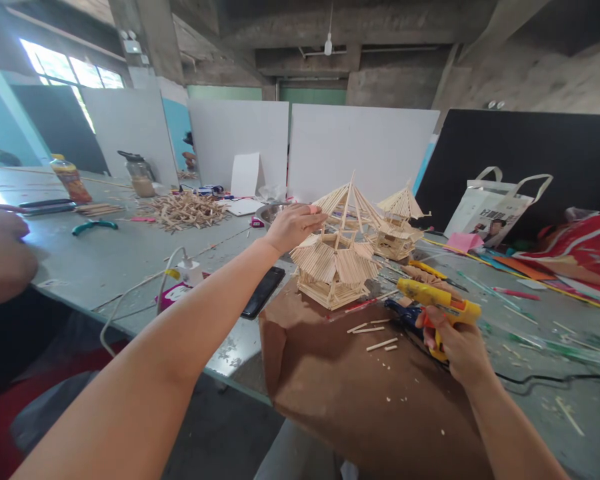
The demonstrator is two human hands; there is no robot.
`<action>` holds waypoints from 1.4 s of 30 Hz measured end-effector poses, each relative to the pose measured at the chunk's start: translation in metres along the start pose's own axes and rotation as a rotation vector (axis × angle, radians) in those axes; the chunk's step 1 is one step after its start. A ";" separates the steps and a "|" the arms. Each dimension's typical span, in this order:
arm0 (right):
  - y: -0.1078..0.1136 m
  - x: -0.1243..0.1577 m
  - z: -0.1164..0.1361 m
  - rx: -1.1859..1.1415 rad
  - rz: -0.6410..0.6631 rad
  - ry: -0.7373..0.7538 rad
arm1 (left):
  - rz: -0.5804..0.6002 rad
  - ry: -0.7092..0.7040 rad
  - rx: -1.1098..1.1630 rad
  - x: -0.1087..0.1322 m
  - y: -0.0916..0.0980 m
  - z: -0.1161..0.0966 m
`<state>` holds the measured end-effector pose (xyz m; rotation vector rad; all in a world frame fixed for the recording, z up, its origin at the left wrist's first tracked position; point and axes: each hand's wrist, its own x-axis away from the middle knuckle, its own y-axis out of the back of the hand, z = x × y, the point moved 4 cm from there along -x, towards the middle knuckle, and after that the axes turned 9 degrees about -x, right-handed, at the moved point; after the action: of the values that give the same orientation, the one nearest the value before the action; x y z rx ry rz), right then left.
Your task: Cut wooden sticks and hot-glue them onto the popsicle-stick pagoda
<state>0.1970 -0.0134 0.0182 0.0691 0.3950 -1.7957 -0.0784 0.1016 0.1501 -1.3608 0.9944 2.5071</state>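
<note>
My right hand (457, 343) is wrapped around a yellow hot glue gun (430, 297), its nozzle pointing left. A model pavilion made of thin wooden sticks (334, 263) stands on brown paper (340, 373). Its pointed stick roof (347, 203) sits over the lower tier, with open gaps between them. At the roof's left lower edge is my left hand (296, 225), its fingers closed on that edge; the fingertips are partly hidden. A second stick pavilion (397, 223) stands behind to the right. Several loose short sticks (381, 345) lie on the paper before the model.
A black phone (263, 293) and a white charger (190, 272) lie left of the paper. Farther back are a stick pile (187, 210), a metal bowl (270, 215) and teal pliers (94, 227). Blue-handled pliers (403, 313) lie beside the glue gun. Another person's arm (5, 257) rests at left.
</note>
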 end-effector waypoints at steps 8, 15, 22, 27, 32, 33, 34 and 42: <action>-0.002 0.001 0.004 -0.003 -0.005 0.005 | 0.057 0.068 0.050 -0.001 -0.002 0.003; 0.000 -0.001 -0.002 -0.001 0.013 0.001 | 0.062 0.084 0.088 -0.002 -0.003 0.004; -0.001 0.000 0.001 0.000 0.010 0.004 | 0.016 0.130 0.098 0.004 0.005 0.001; 0.000 0.000 0.001 0.028 0.012 0.014 | -0.211 0.595 0.286 0.034 0.014 -0.016; 0.001 -0.002 -0.003 0.059 0.015 0.021 | -0.245 1.407 1.165 0.058 -0.024 -0.050; 0.001 -0.002 -0.003 0.062 0.009 0.023 | -0.226 1.479 1.333 0.055 -0.031 -0.058; 0.001 -0.002 -0.002 0.059 0.001 0.026 | -0.215 1.521 1.462 0.050 -0.036 -0.063; -0.002 0.000 0.002 0.028 -0.006 0.001 | -0.205 1.592 1.692 0.018 -0.043 -0.068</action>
<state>0.1957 -0.0140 0.0202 0.0883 0.3706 -1.8075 -0.0241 0.0908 0.0888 -1.9255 1.9267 -0.5071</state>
